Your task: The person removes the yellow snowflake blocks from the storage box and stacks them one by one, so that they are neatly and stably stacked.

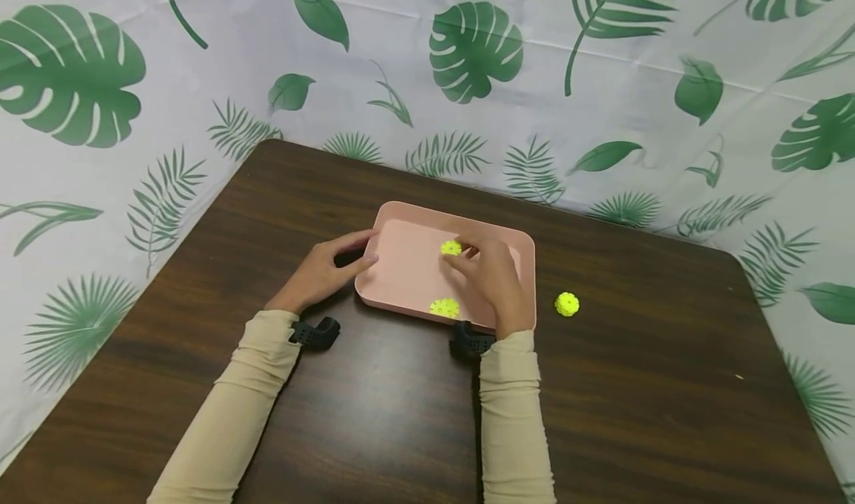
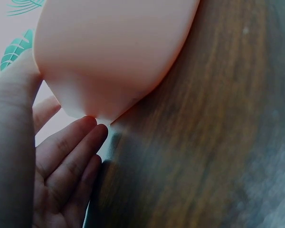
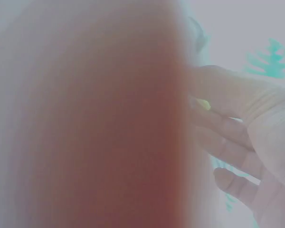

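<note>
A shallow pink tray (image 1: 407, 263) lies on the dark wooden table. At its left end my left hand (image 1: 320, 272) holds the rim, thumb over the edge; in the left wrist view several fingers (image 2: 69, 159) touch the tray's outer side. Above the tray's inside, my right hand (image 1: 496, 270) pinches a small neon-yellow notched disc (image 1: 450, 247) between thumb and fingertips. Only a sliver of that disc (image 3: 204, 104) shows in the right wrist view. More yellow notched discs (image 1: 444, 308) lie by the tray's near wall, slightly overlapping.
To the right of the tray, a small pile of yellow notched discs (image 1: 567, 304) sits on the table (image 1: 641, 385). A leaf-patterned cloth (image 1: 374, 66) hangs behind the table's far edge. Each wrist wears a black camera mount (image 1: 317, 334).
</note>
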Available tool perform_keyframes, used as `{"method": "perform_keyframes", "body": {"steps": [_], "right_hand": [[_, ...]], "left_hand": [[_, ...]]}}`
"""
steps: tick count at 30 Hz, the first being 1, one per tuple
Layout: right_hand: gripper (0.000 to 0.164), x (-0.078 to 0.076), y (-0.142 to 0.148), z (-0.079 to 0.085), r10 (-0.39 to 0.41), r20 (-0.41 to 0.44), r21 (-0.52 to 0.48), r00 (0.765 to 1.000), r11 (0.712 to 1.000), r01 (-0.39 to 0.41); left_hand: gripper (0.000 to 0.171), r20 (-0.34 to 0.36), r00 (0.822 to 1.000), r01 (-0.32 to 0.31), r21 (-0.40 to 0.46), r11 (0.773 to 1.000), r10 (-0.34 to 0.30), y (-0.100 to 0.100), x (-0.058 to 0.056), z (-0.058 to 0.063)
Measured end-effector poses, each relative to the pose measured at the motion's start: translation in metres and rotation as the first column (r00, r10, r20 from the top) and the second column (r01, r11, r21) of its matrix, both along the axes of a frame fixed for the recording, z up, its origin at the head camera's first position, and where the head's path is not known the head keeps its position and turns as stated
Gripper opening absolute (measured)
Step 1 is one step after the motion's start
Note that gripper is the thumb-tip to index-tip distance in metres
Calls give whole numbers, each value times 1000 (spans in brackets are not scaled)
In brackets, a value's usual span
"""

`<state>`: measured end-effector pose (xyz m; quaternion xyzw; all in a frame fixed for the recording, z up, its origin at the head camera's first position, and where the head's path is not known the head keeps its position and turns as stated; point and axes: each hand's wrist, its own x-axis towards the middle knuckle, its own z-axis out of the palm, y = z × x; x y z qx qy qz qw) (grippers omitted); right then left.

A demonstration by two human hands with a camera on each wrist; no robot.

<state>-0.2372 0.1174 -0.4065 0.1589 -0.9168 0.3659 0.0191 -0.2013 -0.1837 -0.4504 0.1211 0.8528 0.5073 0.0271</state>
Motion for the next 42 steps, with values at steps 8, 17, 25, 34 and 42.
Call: {"method": "perform_keyframes", "body": {"steps": [8, 17, 25, 34, 42], "right_hand": [[35, 14, 41, 25, -96, -81, -29, 992, 995, 94], [36, 32, 103, 27, -347, -58, -90, 936, 936, 342], [41, 44, 141, 12, -444, 35, -94, 895, 890, 445], [40, 54, 166, -3, -454, 127, -74, 882, 882, 465], [41, 58, 176, -11, -447, 164, -67, 880, 885, 462]], "left_hand": [[60, 1, 1000, -6, -6, 1000, 6, -2, 0, -2], [60, 12, 1000, -2, 3, 1000, 2, -3, 3, -3], [58, 12, 1000, -2, 9, 1000, 2, -2, 4, -5], [57, 4, 1000, 2, 6, 1000, -2, -1, 2, -2], [59, 6, 1000, 1, -8, 1000, -1, 2, 1, 0]]}}
